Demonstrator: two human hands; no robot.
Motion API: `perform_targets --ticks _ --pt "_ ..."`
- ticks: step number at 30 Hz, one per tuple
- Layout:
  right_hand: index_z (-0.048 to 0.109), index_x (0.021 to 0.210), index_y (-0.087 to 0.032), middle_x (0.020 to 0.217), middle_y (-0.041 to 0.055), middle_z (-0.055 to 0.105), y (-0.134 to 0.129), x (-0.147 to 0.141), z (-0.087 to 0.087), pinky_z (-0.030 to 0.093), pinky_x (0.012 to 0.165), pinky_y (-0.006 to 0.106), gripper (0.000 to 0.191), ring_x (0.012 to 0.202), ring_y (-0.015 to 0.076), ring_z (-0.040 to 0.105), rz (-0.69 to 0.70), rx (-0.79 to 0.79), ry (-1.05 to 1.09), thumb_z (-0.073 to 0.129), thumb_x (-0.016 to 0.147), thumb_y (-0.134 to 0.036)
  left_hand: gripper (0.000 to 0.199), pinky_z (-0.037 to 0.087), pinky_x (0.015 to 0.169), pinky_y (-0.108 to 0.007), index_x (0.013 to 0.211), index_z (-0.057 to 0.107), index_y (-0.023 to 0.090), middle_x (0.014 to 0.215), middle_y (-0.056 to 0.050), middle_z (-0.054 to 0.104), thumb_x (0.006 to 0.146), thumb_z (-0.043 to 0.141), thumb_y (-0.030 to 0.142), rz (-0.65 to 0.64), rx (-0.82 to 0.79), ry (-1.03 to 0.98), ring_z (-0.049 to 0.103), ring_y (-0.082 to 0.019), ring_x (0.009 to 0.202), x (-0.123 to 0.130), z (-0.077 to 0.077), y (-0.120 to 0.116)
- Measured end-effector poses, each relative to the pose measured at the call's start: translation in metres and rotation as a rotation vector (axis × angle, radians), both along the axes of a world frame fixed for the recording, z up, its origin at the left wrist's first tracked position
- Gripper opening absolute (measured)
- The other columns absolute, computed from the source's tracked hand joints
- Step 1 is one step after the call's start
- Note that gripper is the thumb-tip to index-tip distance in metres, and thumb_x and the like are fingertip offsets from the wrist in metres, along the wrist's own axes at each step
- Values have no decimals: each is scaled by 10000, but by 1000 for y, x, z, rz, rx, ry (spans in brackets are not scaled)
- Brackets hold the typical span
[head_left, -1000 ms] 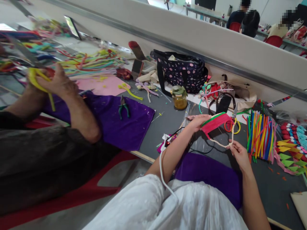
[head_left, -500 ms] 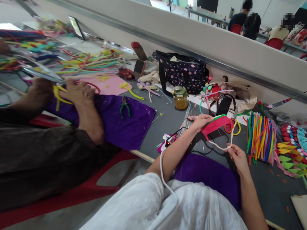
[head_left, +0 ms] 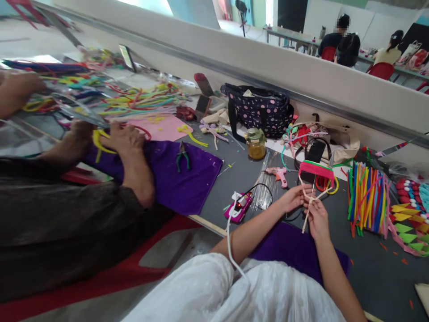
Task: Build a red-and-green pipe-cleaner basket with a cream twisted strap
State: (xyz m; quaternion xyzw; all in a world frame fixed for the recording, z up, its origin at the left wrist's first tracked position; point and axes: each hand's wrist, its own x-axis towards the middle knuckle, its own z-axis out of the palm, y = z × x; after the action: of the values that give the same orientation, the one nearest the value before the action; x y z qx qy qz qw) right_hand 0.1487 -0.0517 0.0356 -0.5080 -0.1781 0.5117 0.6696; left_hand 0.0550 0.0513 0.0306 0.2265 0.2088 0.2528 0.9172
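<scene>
A small craft piece [head_left: 316,172] in pinkish red with a green top edge hangs in front of me. Cream pipe cleaners [head_left: 323,193] run down from its two ends and meet in a Y shape with a short tail. My right hand [head_left: 317,219] pinches them just under the meeting point. From the other side, the fingertips of my left hand [head_left: 295,198] close on the left cream strand near that joint; the exact grip is partly hidden. Scissors with red and yellow handles [head_left: 332,187] lie behind the piece.
A pink glue gun [head_left: 279,175], a jar [head_left: 255,144] and a purple device [head_left: 239,208] lie left of my hands. Bundled coloured pipe cleaners [head_left: 368,197] lie right. A co-worker's hands [head_left: 125,136] hold yellow strips at left, near pliers [head_left: 182,157]. A polka-dot bag [head_left: 261,109] stands behind.
My left hand has let go of the pinkish-red part and come down to the cream strands. Their loop is now a Y with a tail. The piece has turned, and the view has shifted.
</scene>
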Motion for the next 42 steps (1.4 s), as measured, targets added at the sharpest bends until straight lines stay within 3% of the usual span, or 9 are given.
perform_targets --ticks 3,7,12,15,21,29,33,37,42 --pt "622 1025 -217 1047 45 702 10 1 -2 515 679 254 415 823 152 663 -44 23 -30 758 636 -261 386 496 693 -243 1070 624 148 918 -73 678 760 710 361 -40 120 125 638 -124 728 3 -2 -23" --pt "603 1060 -206 1092 73 698 24 10 2 495 747 296 424 905 180 651 -98 55 -162 726 661 -280 475 526 670 -283 1053 602 168 976 -77 646 699 751 447 -24 244 237 649 -156 808 -3 -2 -42" --pt "606 1052 -207 1036 64 718 36 15 13 473 803 294 421 963 174 641 -164 119 -258 726 653 -261 501 505 543 -237 930 591 119 750 -50 643 654 756 503 19 382 285 633 -125 595 -10 0 -51" --pt "615 1025 -196 1015 60 722 39 18 23 478 849 314 401 986 178 646 -187 136 -231 743 654 -278 493 491 521 -217 937 610 105 685 -33 639 668 744 496 54 441 274 634 -122 560 -12 3 -53" --pt "611 1067 -162 1081 116 702 41 50 51 519 889 397 383 1020 215 666 -238 234 -131 663 780 -410 487 492 538 -227 902 635 99 676 -51 666 651 754 499 66 417 291 661 -147 586 -17 2 -58" --pt "636 861 -156 861 58 740 53 91 83 577 839 425 296 867 237 718 -288 284 -99 791 661 -310 495 460 544 -224 882 642 106 667 -44 670 628 763 513 36 424 340 658 -146 599 -24 -10 -64" --pt "640 819 -162 726 2 725 55 95 86 619 755 389 325 692 193 721 -359 266 -110 841 569 -216 489 463 558 -234 877 650 105 675 -44 670 636 754 517 25 456 363 655 -145 600 -27 -15 -64" --pt "646 806 -161 695 -7 717 56 96 86 631 717 370 324 653 180 712 -395 254 -127 844 555 -211 474 467 571 -240 878 652 105 682 -47 674 648 750 508 30 463 372 659 -150 609 -30 -17 -66" --pt "655 799 -170 716 -9 721 53 89 90 626 740 389 284 645 171 706 -341 269 -89 829 574 -186 490 484 615 -256 877 646 100 700 -60 682 619 786 492 -19 442 328 668 -157 625 -33 -2 -67"
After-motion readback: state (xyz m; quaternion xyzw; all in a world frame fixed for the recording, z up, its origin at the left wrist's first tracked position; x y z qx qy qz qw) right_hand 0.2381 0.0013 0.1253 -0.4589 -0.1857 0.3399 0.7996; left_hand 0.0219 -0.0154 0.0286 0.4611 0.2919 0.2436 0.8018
